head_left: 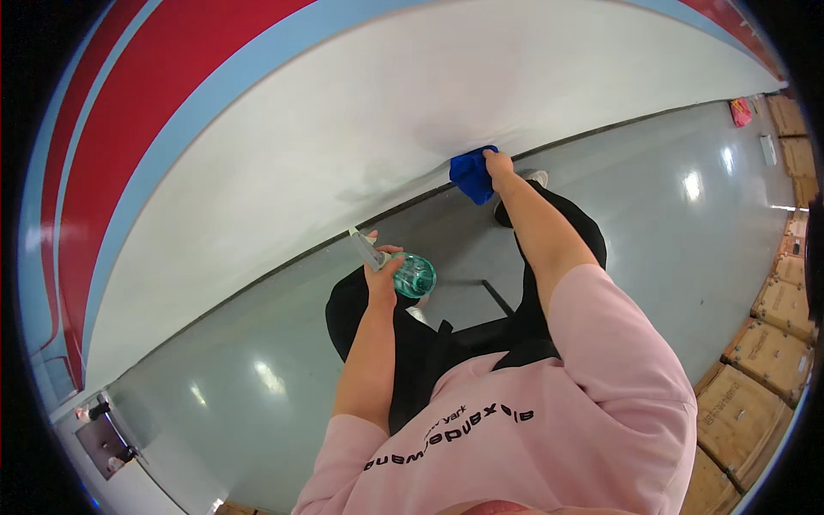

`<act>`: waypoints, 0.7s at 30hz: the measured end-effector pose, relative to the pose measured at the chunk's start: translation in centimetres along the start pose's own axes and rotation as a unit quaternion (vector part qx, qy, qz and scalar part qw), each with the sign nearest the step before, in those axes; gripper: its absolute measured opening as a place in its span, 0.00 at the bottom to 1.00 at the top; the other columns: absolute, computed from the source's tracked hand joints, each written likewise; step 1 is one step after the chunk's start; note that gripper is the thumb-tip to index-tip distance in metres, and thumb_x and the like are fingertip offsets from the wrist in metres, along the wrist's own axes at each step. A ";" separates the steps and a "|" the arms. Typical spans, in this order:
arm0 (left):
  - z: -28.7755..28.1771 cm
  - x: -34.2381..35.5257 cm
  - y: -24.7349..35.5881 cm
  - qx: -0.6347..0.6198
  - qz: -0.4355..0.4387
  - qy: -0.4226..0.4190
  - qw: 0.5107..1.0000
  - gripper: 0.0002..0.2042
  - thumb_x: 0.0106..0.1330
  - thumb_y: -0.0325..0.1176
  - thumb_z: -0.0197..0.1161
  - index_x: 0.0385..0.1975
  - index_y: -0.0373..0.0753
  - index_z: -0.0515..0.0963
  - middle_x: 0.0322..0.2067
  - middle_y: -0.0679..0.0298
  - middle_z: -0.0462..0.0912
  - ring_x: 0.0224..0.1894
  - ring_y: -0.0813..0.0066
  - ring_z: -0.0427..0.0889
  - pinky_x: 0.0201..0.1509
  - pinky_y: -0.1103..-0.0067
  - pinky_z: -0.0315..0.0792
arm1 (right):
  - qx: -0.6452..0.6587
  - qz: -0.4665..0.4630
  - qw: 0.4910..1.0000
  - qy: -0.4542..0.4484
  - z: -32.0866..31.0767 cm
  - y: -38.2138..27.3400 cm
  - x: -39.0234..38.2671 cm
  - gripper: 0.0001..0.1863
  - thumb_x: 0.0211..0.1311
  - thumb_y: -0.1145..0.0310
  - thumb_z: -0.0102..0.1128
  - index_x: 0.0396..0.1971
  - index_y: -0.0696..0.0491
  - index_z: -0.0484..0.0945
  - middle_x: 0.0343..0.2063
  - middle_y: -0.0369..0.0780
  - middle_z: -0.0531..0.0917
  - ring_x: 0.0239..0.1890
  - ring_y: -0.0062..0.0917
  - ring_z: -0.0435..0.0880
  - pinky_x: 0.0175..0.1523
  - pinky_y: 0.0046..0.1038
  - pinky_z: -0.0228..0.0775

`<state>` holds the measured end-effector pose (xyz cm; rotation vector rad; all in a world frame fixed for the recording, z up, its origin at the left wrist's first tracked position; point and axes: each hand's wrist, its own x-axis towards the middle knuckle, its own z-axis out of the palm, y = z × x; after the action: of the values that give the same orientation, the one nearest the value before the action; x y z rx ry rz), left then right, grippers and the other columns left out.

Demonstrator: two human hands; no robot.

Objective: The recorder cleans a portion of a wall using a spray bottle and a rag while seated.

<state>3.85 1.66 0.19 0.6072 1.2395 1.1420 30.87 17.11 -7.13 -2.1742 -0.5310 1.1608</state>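
In my left hand (384, 262) is a spray bottle (415, 276) with a clear green body and a grey-white trigger head. My fingers wrap round its neck, and the head points toward the wall. My right hand (498, 167) reaches further forward and grips a blue cloth (473, 176). The cloth hangs from my fingers at the foot of the white wall (343, 129); whether it presses on the surface I cannot tell. Both forearms stretch out over my bent knees, which are in black trousers.
A dark strip runs along the wall's base above the glossy grey floor (652, 197). Wooden crates (747, 412) line the right side. A pink item (741, 112) and a small white box (768, 150) lie at the far right. Red and blue bands curve over the wall's left.
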 end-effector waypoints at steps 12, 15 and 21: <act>-0.3 -0.1 0.8 -0.007 -0.010 -0.026 1.000 0.32 0.43 0.16 0.56 0.52 0.44 0.59 0.32 0.62 0.71 0.41 0.65 0.73 0.48 0.69 0.64 | 0.156 -0.125 0.965 -0.168 -5.8 -11.2 -13.2 0.12 0.52 0.67 0.51 0.28 0.61 0.74 0.22 0.39 0.76 0.24 0.21 0.74 0.30 0.24 0.67; 0.2 -0.2 0.7 -0.013 0.000 -0.031 0.999 0.32 0.44 0.16 0.56 0.53 0.44 0.59 0.32 0.61 0.71 0.41 0.65 0.73 0.48 0.70 0.65 | 0.167 -0.185 0.947 -0.202 -5.2 -13.4 -17.4 0.11 0.53 0.67 0.52 0.29 0.61 0.73 0.22 0.38 0.76 0.24 0.19 0.74 0.29 0.22 0.68; 0.2 -0.5 0.6 -0.012 0.011 -0.019 1.000 0.32 0.44 0.17 0.57 0.53 0.44 0.59 0.32 0.62 0.71 0.41 0.65 0.73 0.48 0.70 0.65 | 0.227 -0.171 0.932 -0.226 -3.2 -12.8 -17.4 0.11 0.50 0.67 0.53 0.27 0.61 0.76 0.19 0.37 0.76 0.23 0.17 0.72 0.27 0.24 0.65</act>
<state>3.86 1.48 0.94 0.6220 1.1878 1.1568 23.41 15.09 13.34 -1.3601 -0.7180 1.4194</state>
